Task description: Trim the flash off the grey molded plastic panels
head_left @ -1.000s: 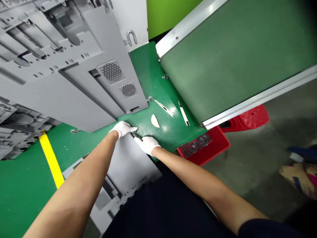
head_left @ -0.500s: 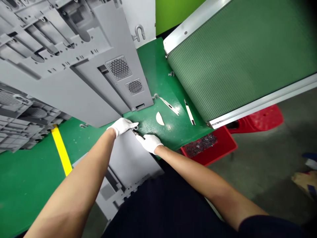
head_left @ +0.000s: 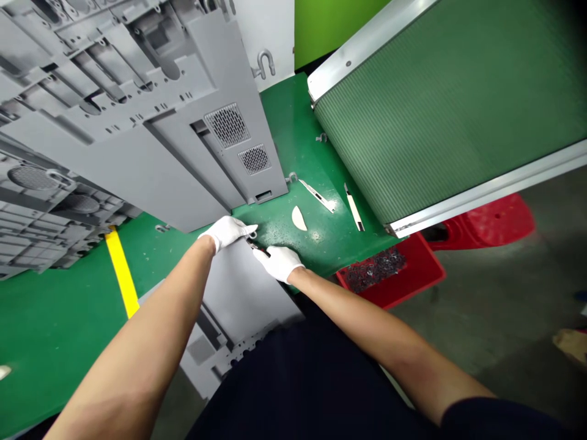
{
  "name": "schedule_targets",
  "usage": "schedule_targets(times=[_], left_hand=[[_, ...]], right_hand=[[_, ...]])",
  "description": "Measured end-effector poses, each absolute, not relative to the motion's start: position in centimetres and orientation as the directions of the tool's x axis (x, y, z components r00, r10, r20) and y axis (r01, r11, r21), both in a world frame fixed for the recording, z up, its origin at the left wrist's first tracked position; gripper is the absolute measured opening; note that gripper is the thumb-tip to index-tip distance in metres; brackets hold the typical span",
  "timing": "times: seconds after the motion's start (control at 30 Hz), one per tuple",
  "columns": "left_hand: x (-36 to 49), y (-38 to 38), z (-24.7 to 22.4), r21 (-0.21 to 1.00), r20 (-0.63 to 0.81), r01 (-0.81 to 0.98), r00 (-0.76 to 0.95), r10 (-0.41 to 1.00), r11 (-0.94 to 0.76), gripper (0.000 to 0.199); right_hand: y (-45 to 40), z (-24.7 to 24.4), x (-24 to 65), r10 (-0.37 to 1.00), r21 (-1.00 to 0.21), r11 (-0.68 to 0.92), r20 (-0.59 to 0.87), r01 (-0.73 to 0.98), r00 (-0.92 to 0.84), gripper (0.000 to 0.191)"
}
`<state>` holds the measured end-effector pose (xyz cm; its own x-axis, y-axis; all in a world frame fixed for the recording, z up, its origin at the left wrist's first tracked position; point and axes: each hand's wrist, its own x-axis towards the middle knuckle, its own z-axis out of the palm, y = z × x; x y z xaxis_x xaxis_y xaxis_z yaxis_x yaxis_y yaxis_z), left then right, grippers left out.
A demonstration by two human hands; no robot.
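A grey plastic panel [head_left: 247, 293] lies in front of my body, its far corner on the green table. My left hand [head_left: 227, 233], in a white glove, is closed on that far edge, with a small grey hook [head_left: 252, 234] by its fingertips. Just to the right, my gloved right hand [head_left: 279, 263] is closed around a small hand tool [head_left: 262, 250] with a dark and red handle. The tool's metal tip touches or nearly touches the panel's corner; the exact contact is too small to tell.
Large grey panels [head_left: 183, 159] stand at the left on the green table [head_left: 275, 220]. Two cutters [head_left: 316, 195] and a whitish half-round piece [head_left: 298, 219] lie beyond my hands. A green conveyor [head_left: 435, 110] is at the right, above a red bin [head_left: 413, 272] of scraps.
The view has shifted slightly, so the surroundings appear a little to the right. Both hands remain at the panel's corner, and more of the tool shows beside my right hand.
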<state>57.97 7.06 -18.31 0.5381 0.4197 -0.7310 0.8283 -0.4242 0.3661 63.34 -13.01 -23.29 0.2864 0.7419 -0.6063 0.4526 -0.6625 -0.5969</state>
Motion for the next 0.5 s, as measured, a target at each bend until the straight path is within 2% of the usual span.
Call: schedule_targets(times=[0.27,0.5], left_hand=[[57.74,7.07,-17.75,0.374,-0.731,0.833,0.535,0.423,-0.408,0.042],[57.35,7.03,-17.79,0.384,-0.715,0.82,0.555,0.425,-0.426,0.042]], right_hand=[[-13.14,-23.42,62.95,0.762,-0.626,-0.643,-0.582,0.44,0.286,0.082],[-12.63,-22.66,63.01,0.761,-0.599,-0.642,-0.572,0.479,0.305,0.08]])
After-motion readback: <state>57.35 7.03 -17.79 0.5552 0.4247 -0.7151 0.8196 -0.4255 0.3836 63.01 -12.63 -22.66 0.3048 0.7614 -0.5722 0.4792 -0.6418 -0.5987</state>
